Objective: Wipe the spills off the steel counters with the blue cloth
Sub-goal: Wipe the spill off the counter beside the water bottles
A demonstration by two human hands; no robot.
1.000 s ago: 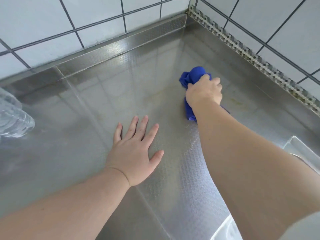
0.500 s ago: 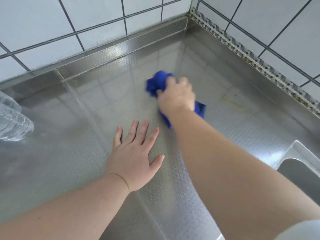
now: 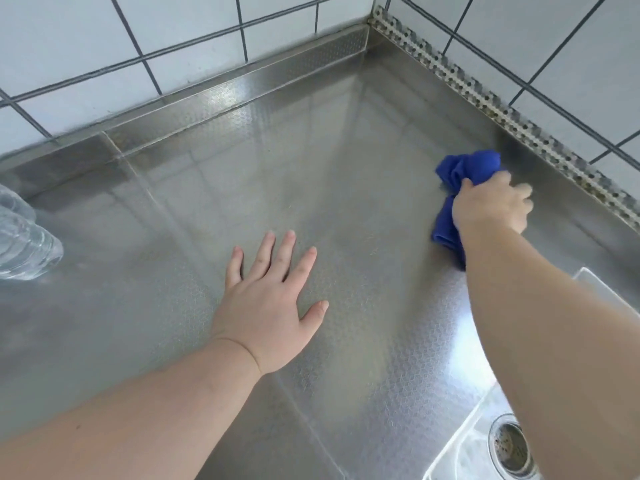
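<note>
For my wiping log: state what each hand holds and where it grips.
The right hand grips the blue cloth, bunched, round its middle, both ends sticking out. The left hand holds nothing and rests flat on the steel counter.

The right hand (image 3: pixel 491 206) grips a bunched bright-blue cloth (image 3: pixel 464 168) against the embossed stainless-steel worktop (image 3: pixel 311 161), near the white-tiled right wall (image 3: pixel 571 64). The left hand (image 3: pixel 266 306) lies flat on the worktop, fingers spread. A clear plastic bottle (image 3: pixel 24 244) sits at the left edge; a sink drain (image 3: pixel 509 448) shows bottom right
</note>
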